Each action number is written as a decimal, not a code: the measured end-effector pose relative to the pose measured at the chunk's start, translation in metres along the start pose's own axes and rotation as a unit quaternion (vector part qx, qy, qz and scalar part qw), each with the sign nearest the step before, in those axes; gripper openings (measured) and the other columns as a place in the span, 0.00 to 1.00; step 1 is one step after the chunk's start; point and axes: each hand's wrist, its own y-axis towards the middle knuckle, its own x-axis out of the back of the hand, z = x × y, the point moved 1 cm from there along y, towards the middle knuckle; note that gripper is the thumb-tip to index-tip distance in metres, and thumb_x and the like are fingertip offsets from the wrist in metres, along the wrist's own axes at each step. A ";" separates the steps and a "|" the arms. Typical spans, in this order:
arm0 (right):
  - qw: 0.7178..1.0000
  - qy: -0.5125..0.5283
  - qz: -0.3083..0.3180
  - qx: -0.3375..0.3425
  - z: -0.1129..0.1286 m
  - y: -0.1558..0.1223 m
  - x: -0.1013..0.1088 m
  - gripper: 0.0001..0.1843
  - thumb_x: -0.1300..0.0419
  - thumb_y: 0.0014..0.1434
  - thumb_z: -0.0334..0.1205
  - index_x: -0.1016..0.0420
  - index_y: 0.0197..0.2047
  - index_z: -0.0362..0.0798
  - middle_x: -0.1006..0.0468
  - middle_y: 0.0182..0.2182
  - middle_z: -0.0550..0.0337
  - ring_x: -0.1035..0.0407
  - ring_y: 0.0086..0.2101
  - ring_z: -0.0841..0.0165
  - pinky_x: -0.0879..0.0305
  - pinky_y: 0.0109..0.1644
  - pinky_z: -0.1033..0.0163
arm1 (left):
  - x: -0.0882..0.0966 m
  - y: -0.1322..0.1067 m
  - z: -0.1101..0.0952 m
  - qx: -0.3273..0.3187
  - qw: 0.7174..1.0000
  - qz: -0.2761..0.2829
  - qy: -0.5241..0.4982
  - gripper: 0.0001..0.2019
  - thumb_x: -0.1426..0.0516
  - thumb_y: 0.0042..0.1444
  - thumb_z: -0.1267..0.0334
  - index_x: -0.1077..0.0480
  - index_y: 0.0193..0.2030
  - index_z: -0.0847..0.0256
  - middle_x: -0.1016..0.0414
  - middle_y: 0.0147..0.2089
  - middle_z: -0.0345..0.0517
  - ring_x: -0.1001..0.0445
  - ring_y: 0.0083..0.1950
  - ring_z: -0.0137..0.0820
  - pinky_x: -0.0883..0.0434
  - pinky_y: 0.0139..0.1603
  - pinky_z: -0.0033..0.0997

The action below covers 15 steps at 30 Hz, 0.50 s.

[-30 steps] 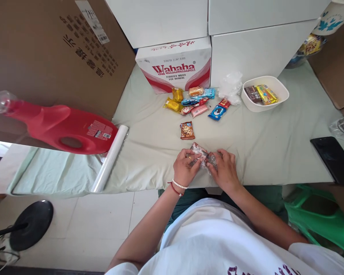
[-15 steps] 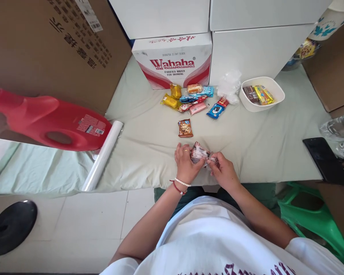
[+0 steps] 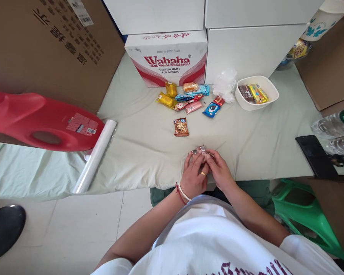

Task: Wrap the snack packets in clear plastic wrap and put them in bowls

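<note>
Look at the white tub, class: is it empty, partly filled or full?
Partly filled: brown and yellow packets lie inside the white tub, with bare space beside them.

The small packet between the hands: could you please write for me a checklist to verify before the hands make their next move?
1. Both hands at the small packet: ok, left hand and right hand both have fingers on it.
2. Small packet fully visible: not ok, the fingers cover most of it.
3. Its wrapping closed all around: cannot tell, the underside is hidden.
4. Brown cookie packet apart from the hands: ok, it lies alone beyond them.
5. White tub upright: ok, with packets inside.
6. White roll apart from the hands: ok, it lies to their left.
</note>
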 end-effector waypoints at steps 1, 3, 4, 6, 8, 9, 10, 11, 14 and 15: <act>1.000 -0.012 0.000 0.006 0.000 0.000 0.001 0.25 0.41 0.68 0.61 0.30 0.59 0.54 0.17 0.53 0.51 0.20 0.49 0.61 0.22 0.56 0.52 | 0.001 -0.003 -0.003 -0.028 1.000 0.001 -0.013 0.27 0.44 0.57 0.72 0.29 0.63 0.51 0.33 0.73 0.57 0.40 0.78 0.50 0.48 0.78 0.70; 0.999 -0.029 0.004 0.020 -0.001 0.000 0.003 0.23 0.41 0.69 0.59 0.30 0.59 0.54 0.17 0.54 0.52 0.21 0.51 0.60 0.24 0.59 0.51 | 0.007 -0.008 -0.007 -0.063 0.997 -0.004 -0.042 0.32 0.45 0.57 0.73 0.34 0.68 0.50 0.35 0.74 0.57 0.41 0.79 0.50 0.45 0.77 0.70; 0.999 -0.037 0.011 0.027 -0.001 0.000 0.005 0.23 0.42 0.69 0.58 0.31 0.59 0.54 0.17 0.55 0.52 0.21 0.51 0.60 0.24 0.60 0.51 | 0.012 -0.010 -0.007 -0.065 0.996 -0.010 -0.053 0.34 0.45 0.57 0.73 0.36 0.70 0.49 0.34 0.74 0.57 0.39 0.78 0.50 0.42 0.77 0.69; 0.998 -0.049 0.027 0.036 0.000 -0.001 0.009 0.24 0.42 0.69 0.58 0.31 0.60 0.54 0.17 0.54 0.52 0.21 0.52 0.60 0.24 0.60 0.50 | 0.027 -0.015 0.000 -0.039 0.997 -0.032 -0.062 0.34 0.43 0.57 0.73 0.37 0.70 0.46 0.32 0.71 0.55 0.37 0.77 0.51 0.34 0.73 0.66; 0.997 -0.052 0.033 0.043 0.003 0.000 0.019 0.24 0.41 0.68 0.59 0.29 0.60 0.55 0.17 0.53 0.53 0.21 0.50 0.59 0.23 0.59 0.49 | 0.046 -0.022 0.017 -0.009 0.998 -0.066 0.002 0.27 0.41 0.56 0.71 0.30 0.61 0.45 0.27 0.67 0.50 0.32 0.73 0.52 0.29 0.69 0.65; 0.997 -0.054 0.027 0.047 0.005 0.001 0.027 0.24 0.40 0.67 0.59 0.29 0.59 0.56 0.17 0.53 0.54 0.21 0.50 0.58 0.23 0.59 0.49 | 0.056 -0.026 0.028 0.016 0.996 -0.080 0.044 0.21 0.41 0.57 0.70 0.27 0.55 0.45 0.26 0.64 0.47 0.29 0.71 0.51 0.28 0.68 0.65; 0.997 -0.059 0.012 0.055 0.009 0.003 0.037 0.23 0.38 0.66 0.59 0.28 0.59 0.57 0.17 0.54 0.55 0.21 0.51 0.58 0.23 0.59 0.48 | 0.066 -0.030 0.041 0.050 0.991 -0.095 0.079 0.15 0.40 0.57 0.67 0.26 0.50 0.46 0.25 0.62 0.45 0.28 0.69 0.51 0.28 0.69 0.65; 0.995 -0.069 -0.014 0.066 0.015 0.006 0.049 0.24 0.36 0.64 0.59 0.28 0.58 0.58 0.17 0.54 0.55 0.22 0.52 0.57 0.24 0.60 0.48 | 0.076 -0.034 0.054 0.082 0.985 -0.107 0.104 0.11 0.40 0.57 0.65 0.26 0.47 0.49 0.25 0.60 0.47 0.28 0.69 0.53 0.29 0.69 0.66; 0.975 -0.118 -0.146 0.116 0.042 0.023 0.100 0.30 0.31 0.59 0.60 0.31 0.59 0.55 0.18 0.51 0.51 0.22 0.50 0.54 0.23 0.57 0.47 | 0.098 -0.045 0.085 0.162 0.965 -0.129 0.161 0.07 0.41 0.59 0.60 0.26 0.44 0.50 0.24 0.57 0.48 0.27 0.67 0.52 0.29 0.69 0.66; 0.962 -0.139 -0.192 0.137 0.054 0.032 0.120 0.32 0.31 0.58 0.61 0.32 0.59 0.54 0.18 0.50 0.49 0.22 0.49 0.54 0.23 0.55 0.48 | 0.101 -0.048 0.091 0.182 0.958 -0.135 0.177 0.06 0.43 0.61 0.59 0.27 0.44 0.49 0.23 0.56 0.45 0.26 0.65 0.51 0.28 0.67 0.66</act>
